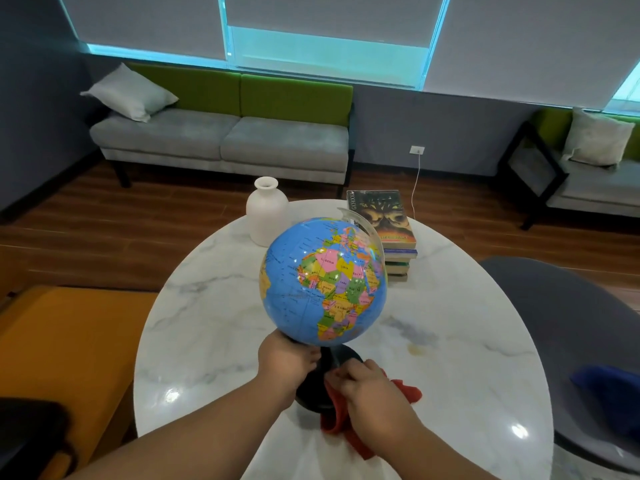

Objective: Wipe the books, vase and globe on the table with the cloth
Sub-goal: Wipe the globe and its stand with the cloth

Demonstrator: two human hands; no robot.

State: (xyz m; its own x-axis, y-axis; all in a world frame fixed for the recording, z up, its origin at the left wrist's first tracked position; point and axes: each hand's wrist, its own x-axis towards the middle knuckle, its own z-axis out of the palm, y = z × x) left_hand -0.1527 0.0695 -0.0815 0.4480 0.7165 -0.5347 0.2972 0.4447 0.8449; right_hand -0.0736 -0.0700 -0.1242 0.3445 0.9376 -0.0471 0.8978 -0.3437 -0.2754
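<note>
At the table [214,306] near edge, L hand [285,362] grips the globe [322,282] stem, fingers curled round it; R hand [367,386] fingers clutch the cloth [408,392] on its black base. Globe wipe prob. underway; vase [266,211] & books [391,233] behind: can't tell if done.

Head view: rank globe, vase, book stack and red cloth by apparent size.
Largest: globe, though nearest.
Then book stack.
Unsure: vase versus red cloth, partly hidden by the right hand.
</note>
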